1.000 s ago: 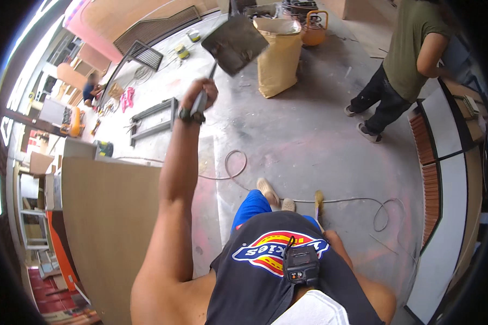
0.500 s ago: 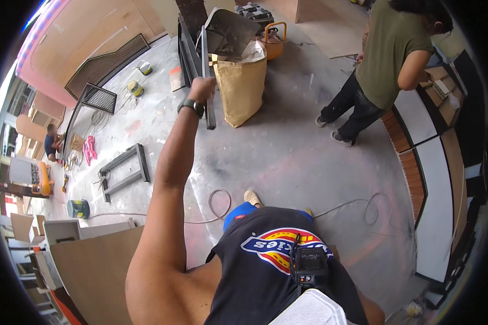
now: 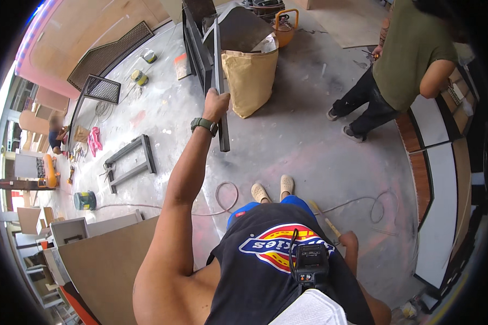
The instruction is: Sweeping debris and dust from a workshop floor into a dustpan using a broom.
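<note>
My left hand point(image 3: 217, 105), arm stretched forward, is closed around a long dark metal bar point(image 3: 224, 132). The bar's far end leans up by a dark metal frame point(image 3: 203, 67), and its near end hangs past my fist. Low at my right side, my right hand point(image 3: 349, 240) grips a thin stick with a pale wooden handle point(image 3: 332, 227). Its far end looks yellowish, and I cannot make out what kind of tool it is. Just right of the bar stands a large tan paper sack point(image 3: 249, 81), its top open.
A co-worker in a green shirt point(image 3: 415, 54) stands at right beside a curved white-and-wood counter point(image 3: 439, 206). On the floor lie a dark rectangular frame point(image 3: 130, 165), a looping hose point(image 3: 226, 197) and several paint tins, one green point(image 3: 84, 200). A brown panel point(image 3: 106, 260) stands at lower left.
The bar and my left hand have come nearer and slightly right. My right hand with the wooden-handled stick has come into view. Both my feet now show.
</note>
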Motion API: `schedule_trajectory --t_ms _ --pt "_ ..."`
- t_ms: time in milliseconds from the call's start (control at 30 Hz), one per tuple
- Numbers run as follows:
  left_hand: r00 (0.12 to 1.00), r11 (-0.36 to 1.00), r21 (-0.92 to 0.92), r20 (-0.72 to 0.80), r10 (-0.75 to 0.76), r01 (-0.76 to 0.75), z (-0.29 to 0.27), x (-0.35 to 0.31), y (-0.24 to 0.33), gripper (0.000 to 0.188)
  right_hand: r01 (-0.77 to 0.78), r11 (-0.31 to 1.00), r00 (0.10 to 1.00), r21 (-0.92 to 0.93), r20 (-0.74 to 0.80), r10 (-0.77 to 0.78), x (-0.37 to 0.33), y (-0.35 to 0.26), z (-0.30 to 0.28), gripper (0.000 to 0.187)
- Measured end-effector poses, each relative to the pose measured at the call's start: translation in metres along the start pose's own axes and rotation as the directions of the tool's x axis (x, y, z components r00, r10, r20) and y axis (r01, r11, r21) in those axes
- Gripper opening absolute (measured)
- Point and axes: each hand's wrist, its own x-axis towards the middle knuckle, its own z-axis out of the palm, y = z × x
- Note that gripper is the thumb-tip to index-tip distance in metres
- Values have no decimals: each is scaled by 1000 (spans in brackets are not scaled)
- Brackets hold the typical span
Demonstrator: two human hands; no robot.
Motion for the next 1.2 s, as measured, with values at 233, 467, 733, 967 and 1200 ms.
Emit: schedule_trajectory --t_ms 233,467,733,967,1200 --pt "999 1000 18 -47 18 -17 -19 -36 55 13 352 867 936 -353 153 -317 10 -56 -125 35" --pt "995 969 -231 -30 -98 89 -21 -63 58 15 501 822 853 -270 -8 -523 36 -108 -150 30" --pt "931 414 -834 336 -142 364 -90 -120 5 13 628 752 755 -201 -77 -651 39 -168 -160 28" --pt "953 -195 -957 249 -173 215 -115 -196 -54 12 717 628 674 -303 74 -735 50 -238 -155 26" --pt "782 -409 -911 297 -548 59 -133 -203 -197 24 781 419 569 -463 251 -783 8 -381 -151 25"
